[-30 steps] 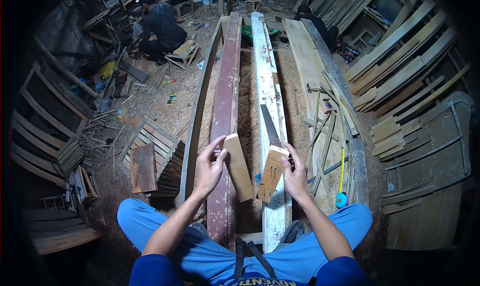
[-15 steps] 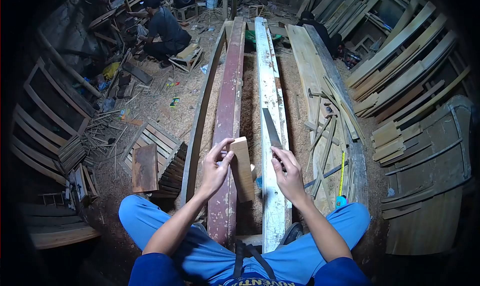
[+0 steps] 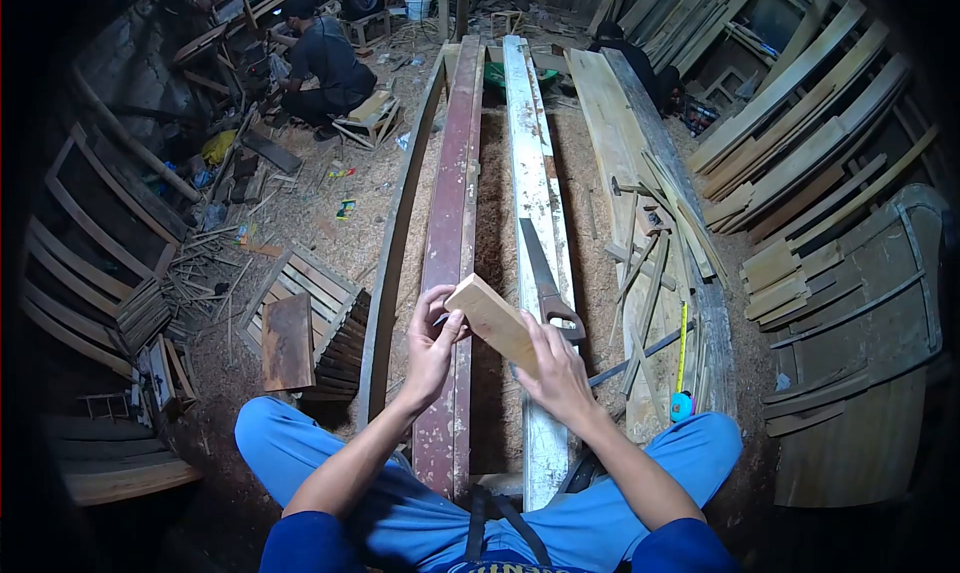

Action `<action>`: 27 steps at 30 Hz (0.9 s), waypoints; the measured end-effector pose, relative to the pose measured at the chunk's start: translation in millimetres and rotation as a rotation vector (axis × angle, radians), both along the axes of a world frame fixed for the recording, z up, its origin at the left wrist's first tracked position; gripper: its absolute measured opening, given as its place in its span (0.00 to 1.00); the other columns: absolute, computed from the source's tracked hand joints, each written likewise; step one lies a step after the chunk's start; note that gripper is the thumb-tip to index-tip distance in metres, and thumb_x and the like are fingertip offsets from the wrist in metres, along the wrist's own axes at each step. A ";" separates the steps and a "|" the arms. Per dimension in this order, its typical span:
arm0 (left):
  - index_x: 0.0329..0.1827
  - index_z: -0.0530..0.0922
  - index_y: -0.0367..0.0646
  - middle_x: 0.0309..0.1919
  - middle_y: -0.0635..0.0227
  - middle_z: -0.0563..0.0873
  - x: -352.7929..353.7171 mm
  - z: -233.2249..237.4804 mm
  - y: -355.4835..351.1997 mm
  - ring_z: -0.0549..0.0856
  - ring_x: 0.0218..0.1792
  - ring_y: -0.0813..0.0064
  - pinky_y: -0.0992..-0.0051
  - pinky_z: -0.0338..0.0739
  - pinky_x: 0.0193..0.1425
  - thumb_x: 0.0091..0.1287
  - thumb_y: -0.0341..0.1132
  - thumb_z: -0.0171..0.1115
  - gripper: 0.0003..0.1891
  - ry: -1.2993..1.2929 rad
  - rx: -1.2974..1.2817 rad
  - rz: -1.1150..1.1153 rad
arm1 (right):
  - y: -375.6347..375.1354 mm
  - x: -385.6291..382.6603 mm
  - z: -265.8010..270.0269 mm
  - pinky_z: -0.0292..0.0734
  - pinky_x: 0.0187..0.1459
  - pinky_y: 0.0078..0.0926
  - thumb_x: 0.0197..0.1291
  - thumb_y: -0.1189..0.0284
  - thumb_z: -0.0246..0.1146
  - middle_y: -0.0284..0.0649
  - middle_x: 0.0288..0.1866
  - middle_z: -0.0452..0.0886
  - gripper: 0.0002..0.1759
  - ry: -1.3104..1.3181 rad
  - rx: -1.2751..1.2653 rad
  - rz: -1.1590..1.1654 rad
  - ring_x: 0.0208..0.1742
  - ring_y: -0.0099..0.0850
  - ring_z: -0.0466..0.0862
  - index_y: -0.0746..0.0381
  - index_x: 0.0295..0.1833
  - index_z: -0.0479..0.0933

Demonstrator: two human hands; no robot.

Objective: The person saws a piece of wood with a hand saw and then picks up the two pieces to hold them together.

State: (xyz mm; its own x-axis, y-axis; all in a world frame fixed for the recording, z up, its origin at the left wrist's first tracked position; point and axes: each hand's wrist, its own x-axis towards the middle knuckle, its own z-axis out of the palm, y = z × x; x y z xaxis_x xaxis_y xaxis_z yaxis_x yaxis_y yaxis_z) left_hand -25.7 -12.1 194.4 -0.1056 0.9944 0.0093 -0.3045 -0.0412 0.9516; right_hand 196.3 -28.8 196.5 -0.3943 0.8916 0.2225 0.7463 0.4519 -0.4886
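A short flat wooden board (image 3: 492, 320) is held slanted between both hands, above the gap between two long beams. My left hand (image 3: 432, 348) grips its upper left end with thumb and fingers. At the lower right end, my right hand (image 3: 556, 378) is closed round the board's edge. A handsaw (image 3: 538, 263) rests on the white-painted beam (image 3: 533, 153) just beyond my right hand, its blade pointing away from me and its wooden handle near my knuckles. The reddish-brown beam (image 3: 450, 213) runs beneath my left hand.
Right of the beams, a wide plank (image 3: 612, 123) carries loose strips, a hammer (image 3: 630, 187) and a tape measure (image 3: 682, 405) with its yellow blade out. A slatted wooden piece (image 3: 330, 293) stands at left. A co-worker (image 3: 325, 68) crouches far left; another person (image 3: 640, 63) is far right.
My right hand has let go of the saw, which now lies on the white beam, and has taken hold of the board. The board has turned from near upright to a slant.
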 end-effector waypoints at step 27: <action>0.70 0.76 0.42 0.72 0.56 0.82 -40.9 17.1 26.5 0.78 0.76 0.60 0.57 0.66 0.84 0.59 0.31 0.83 0.35 0.761 0.452 -0.157 | 44.2 40.9 30.2 0.69 0.62 0.47 0.43 0.78 0.73 0.37 0.50 0.84 0.25 -0.120 0.496 -0.151 0.54 0.41 0.84 0.57 0.50 0.77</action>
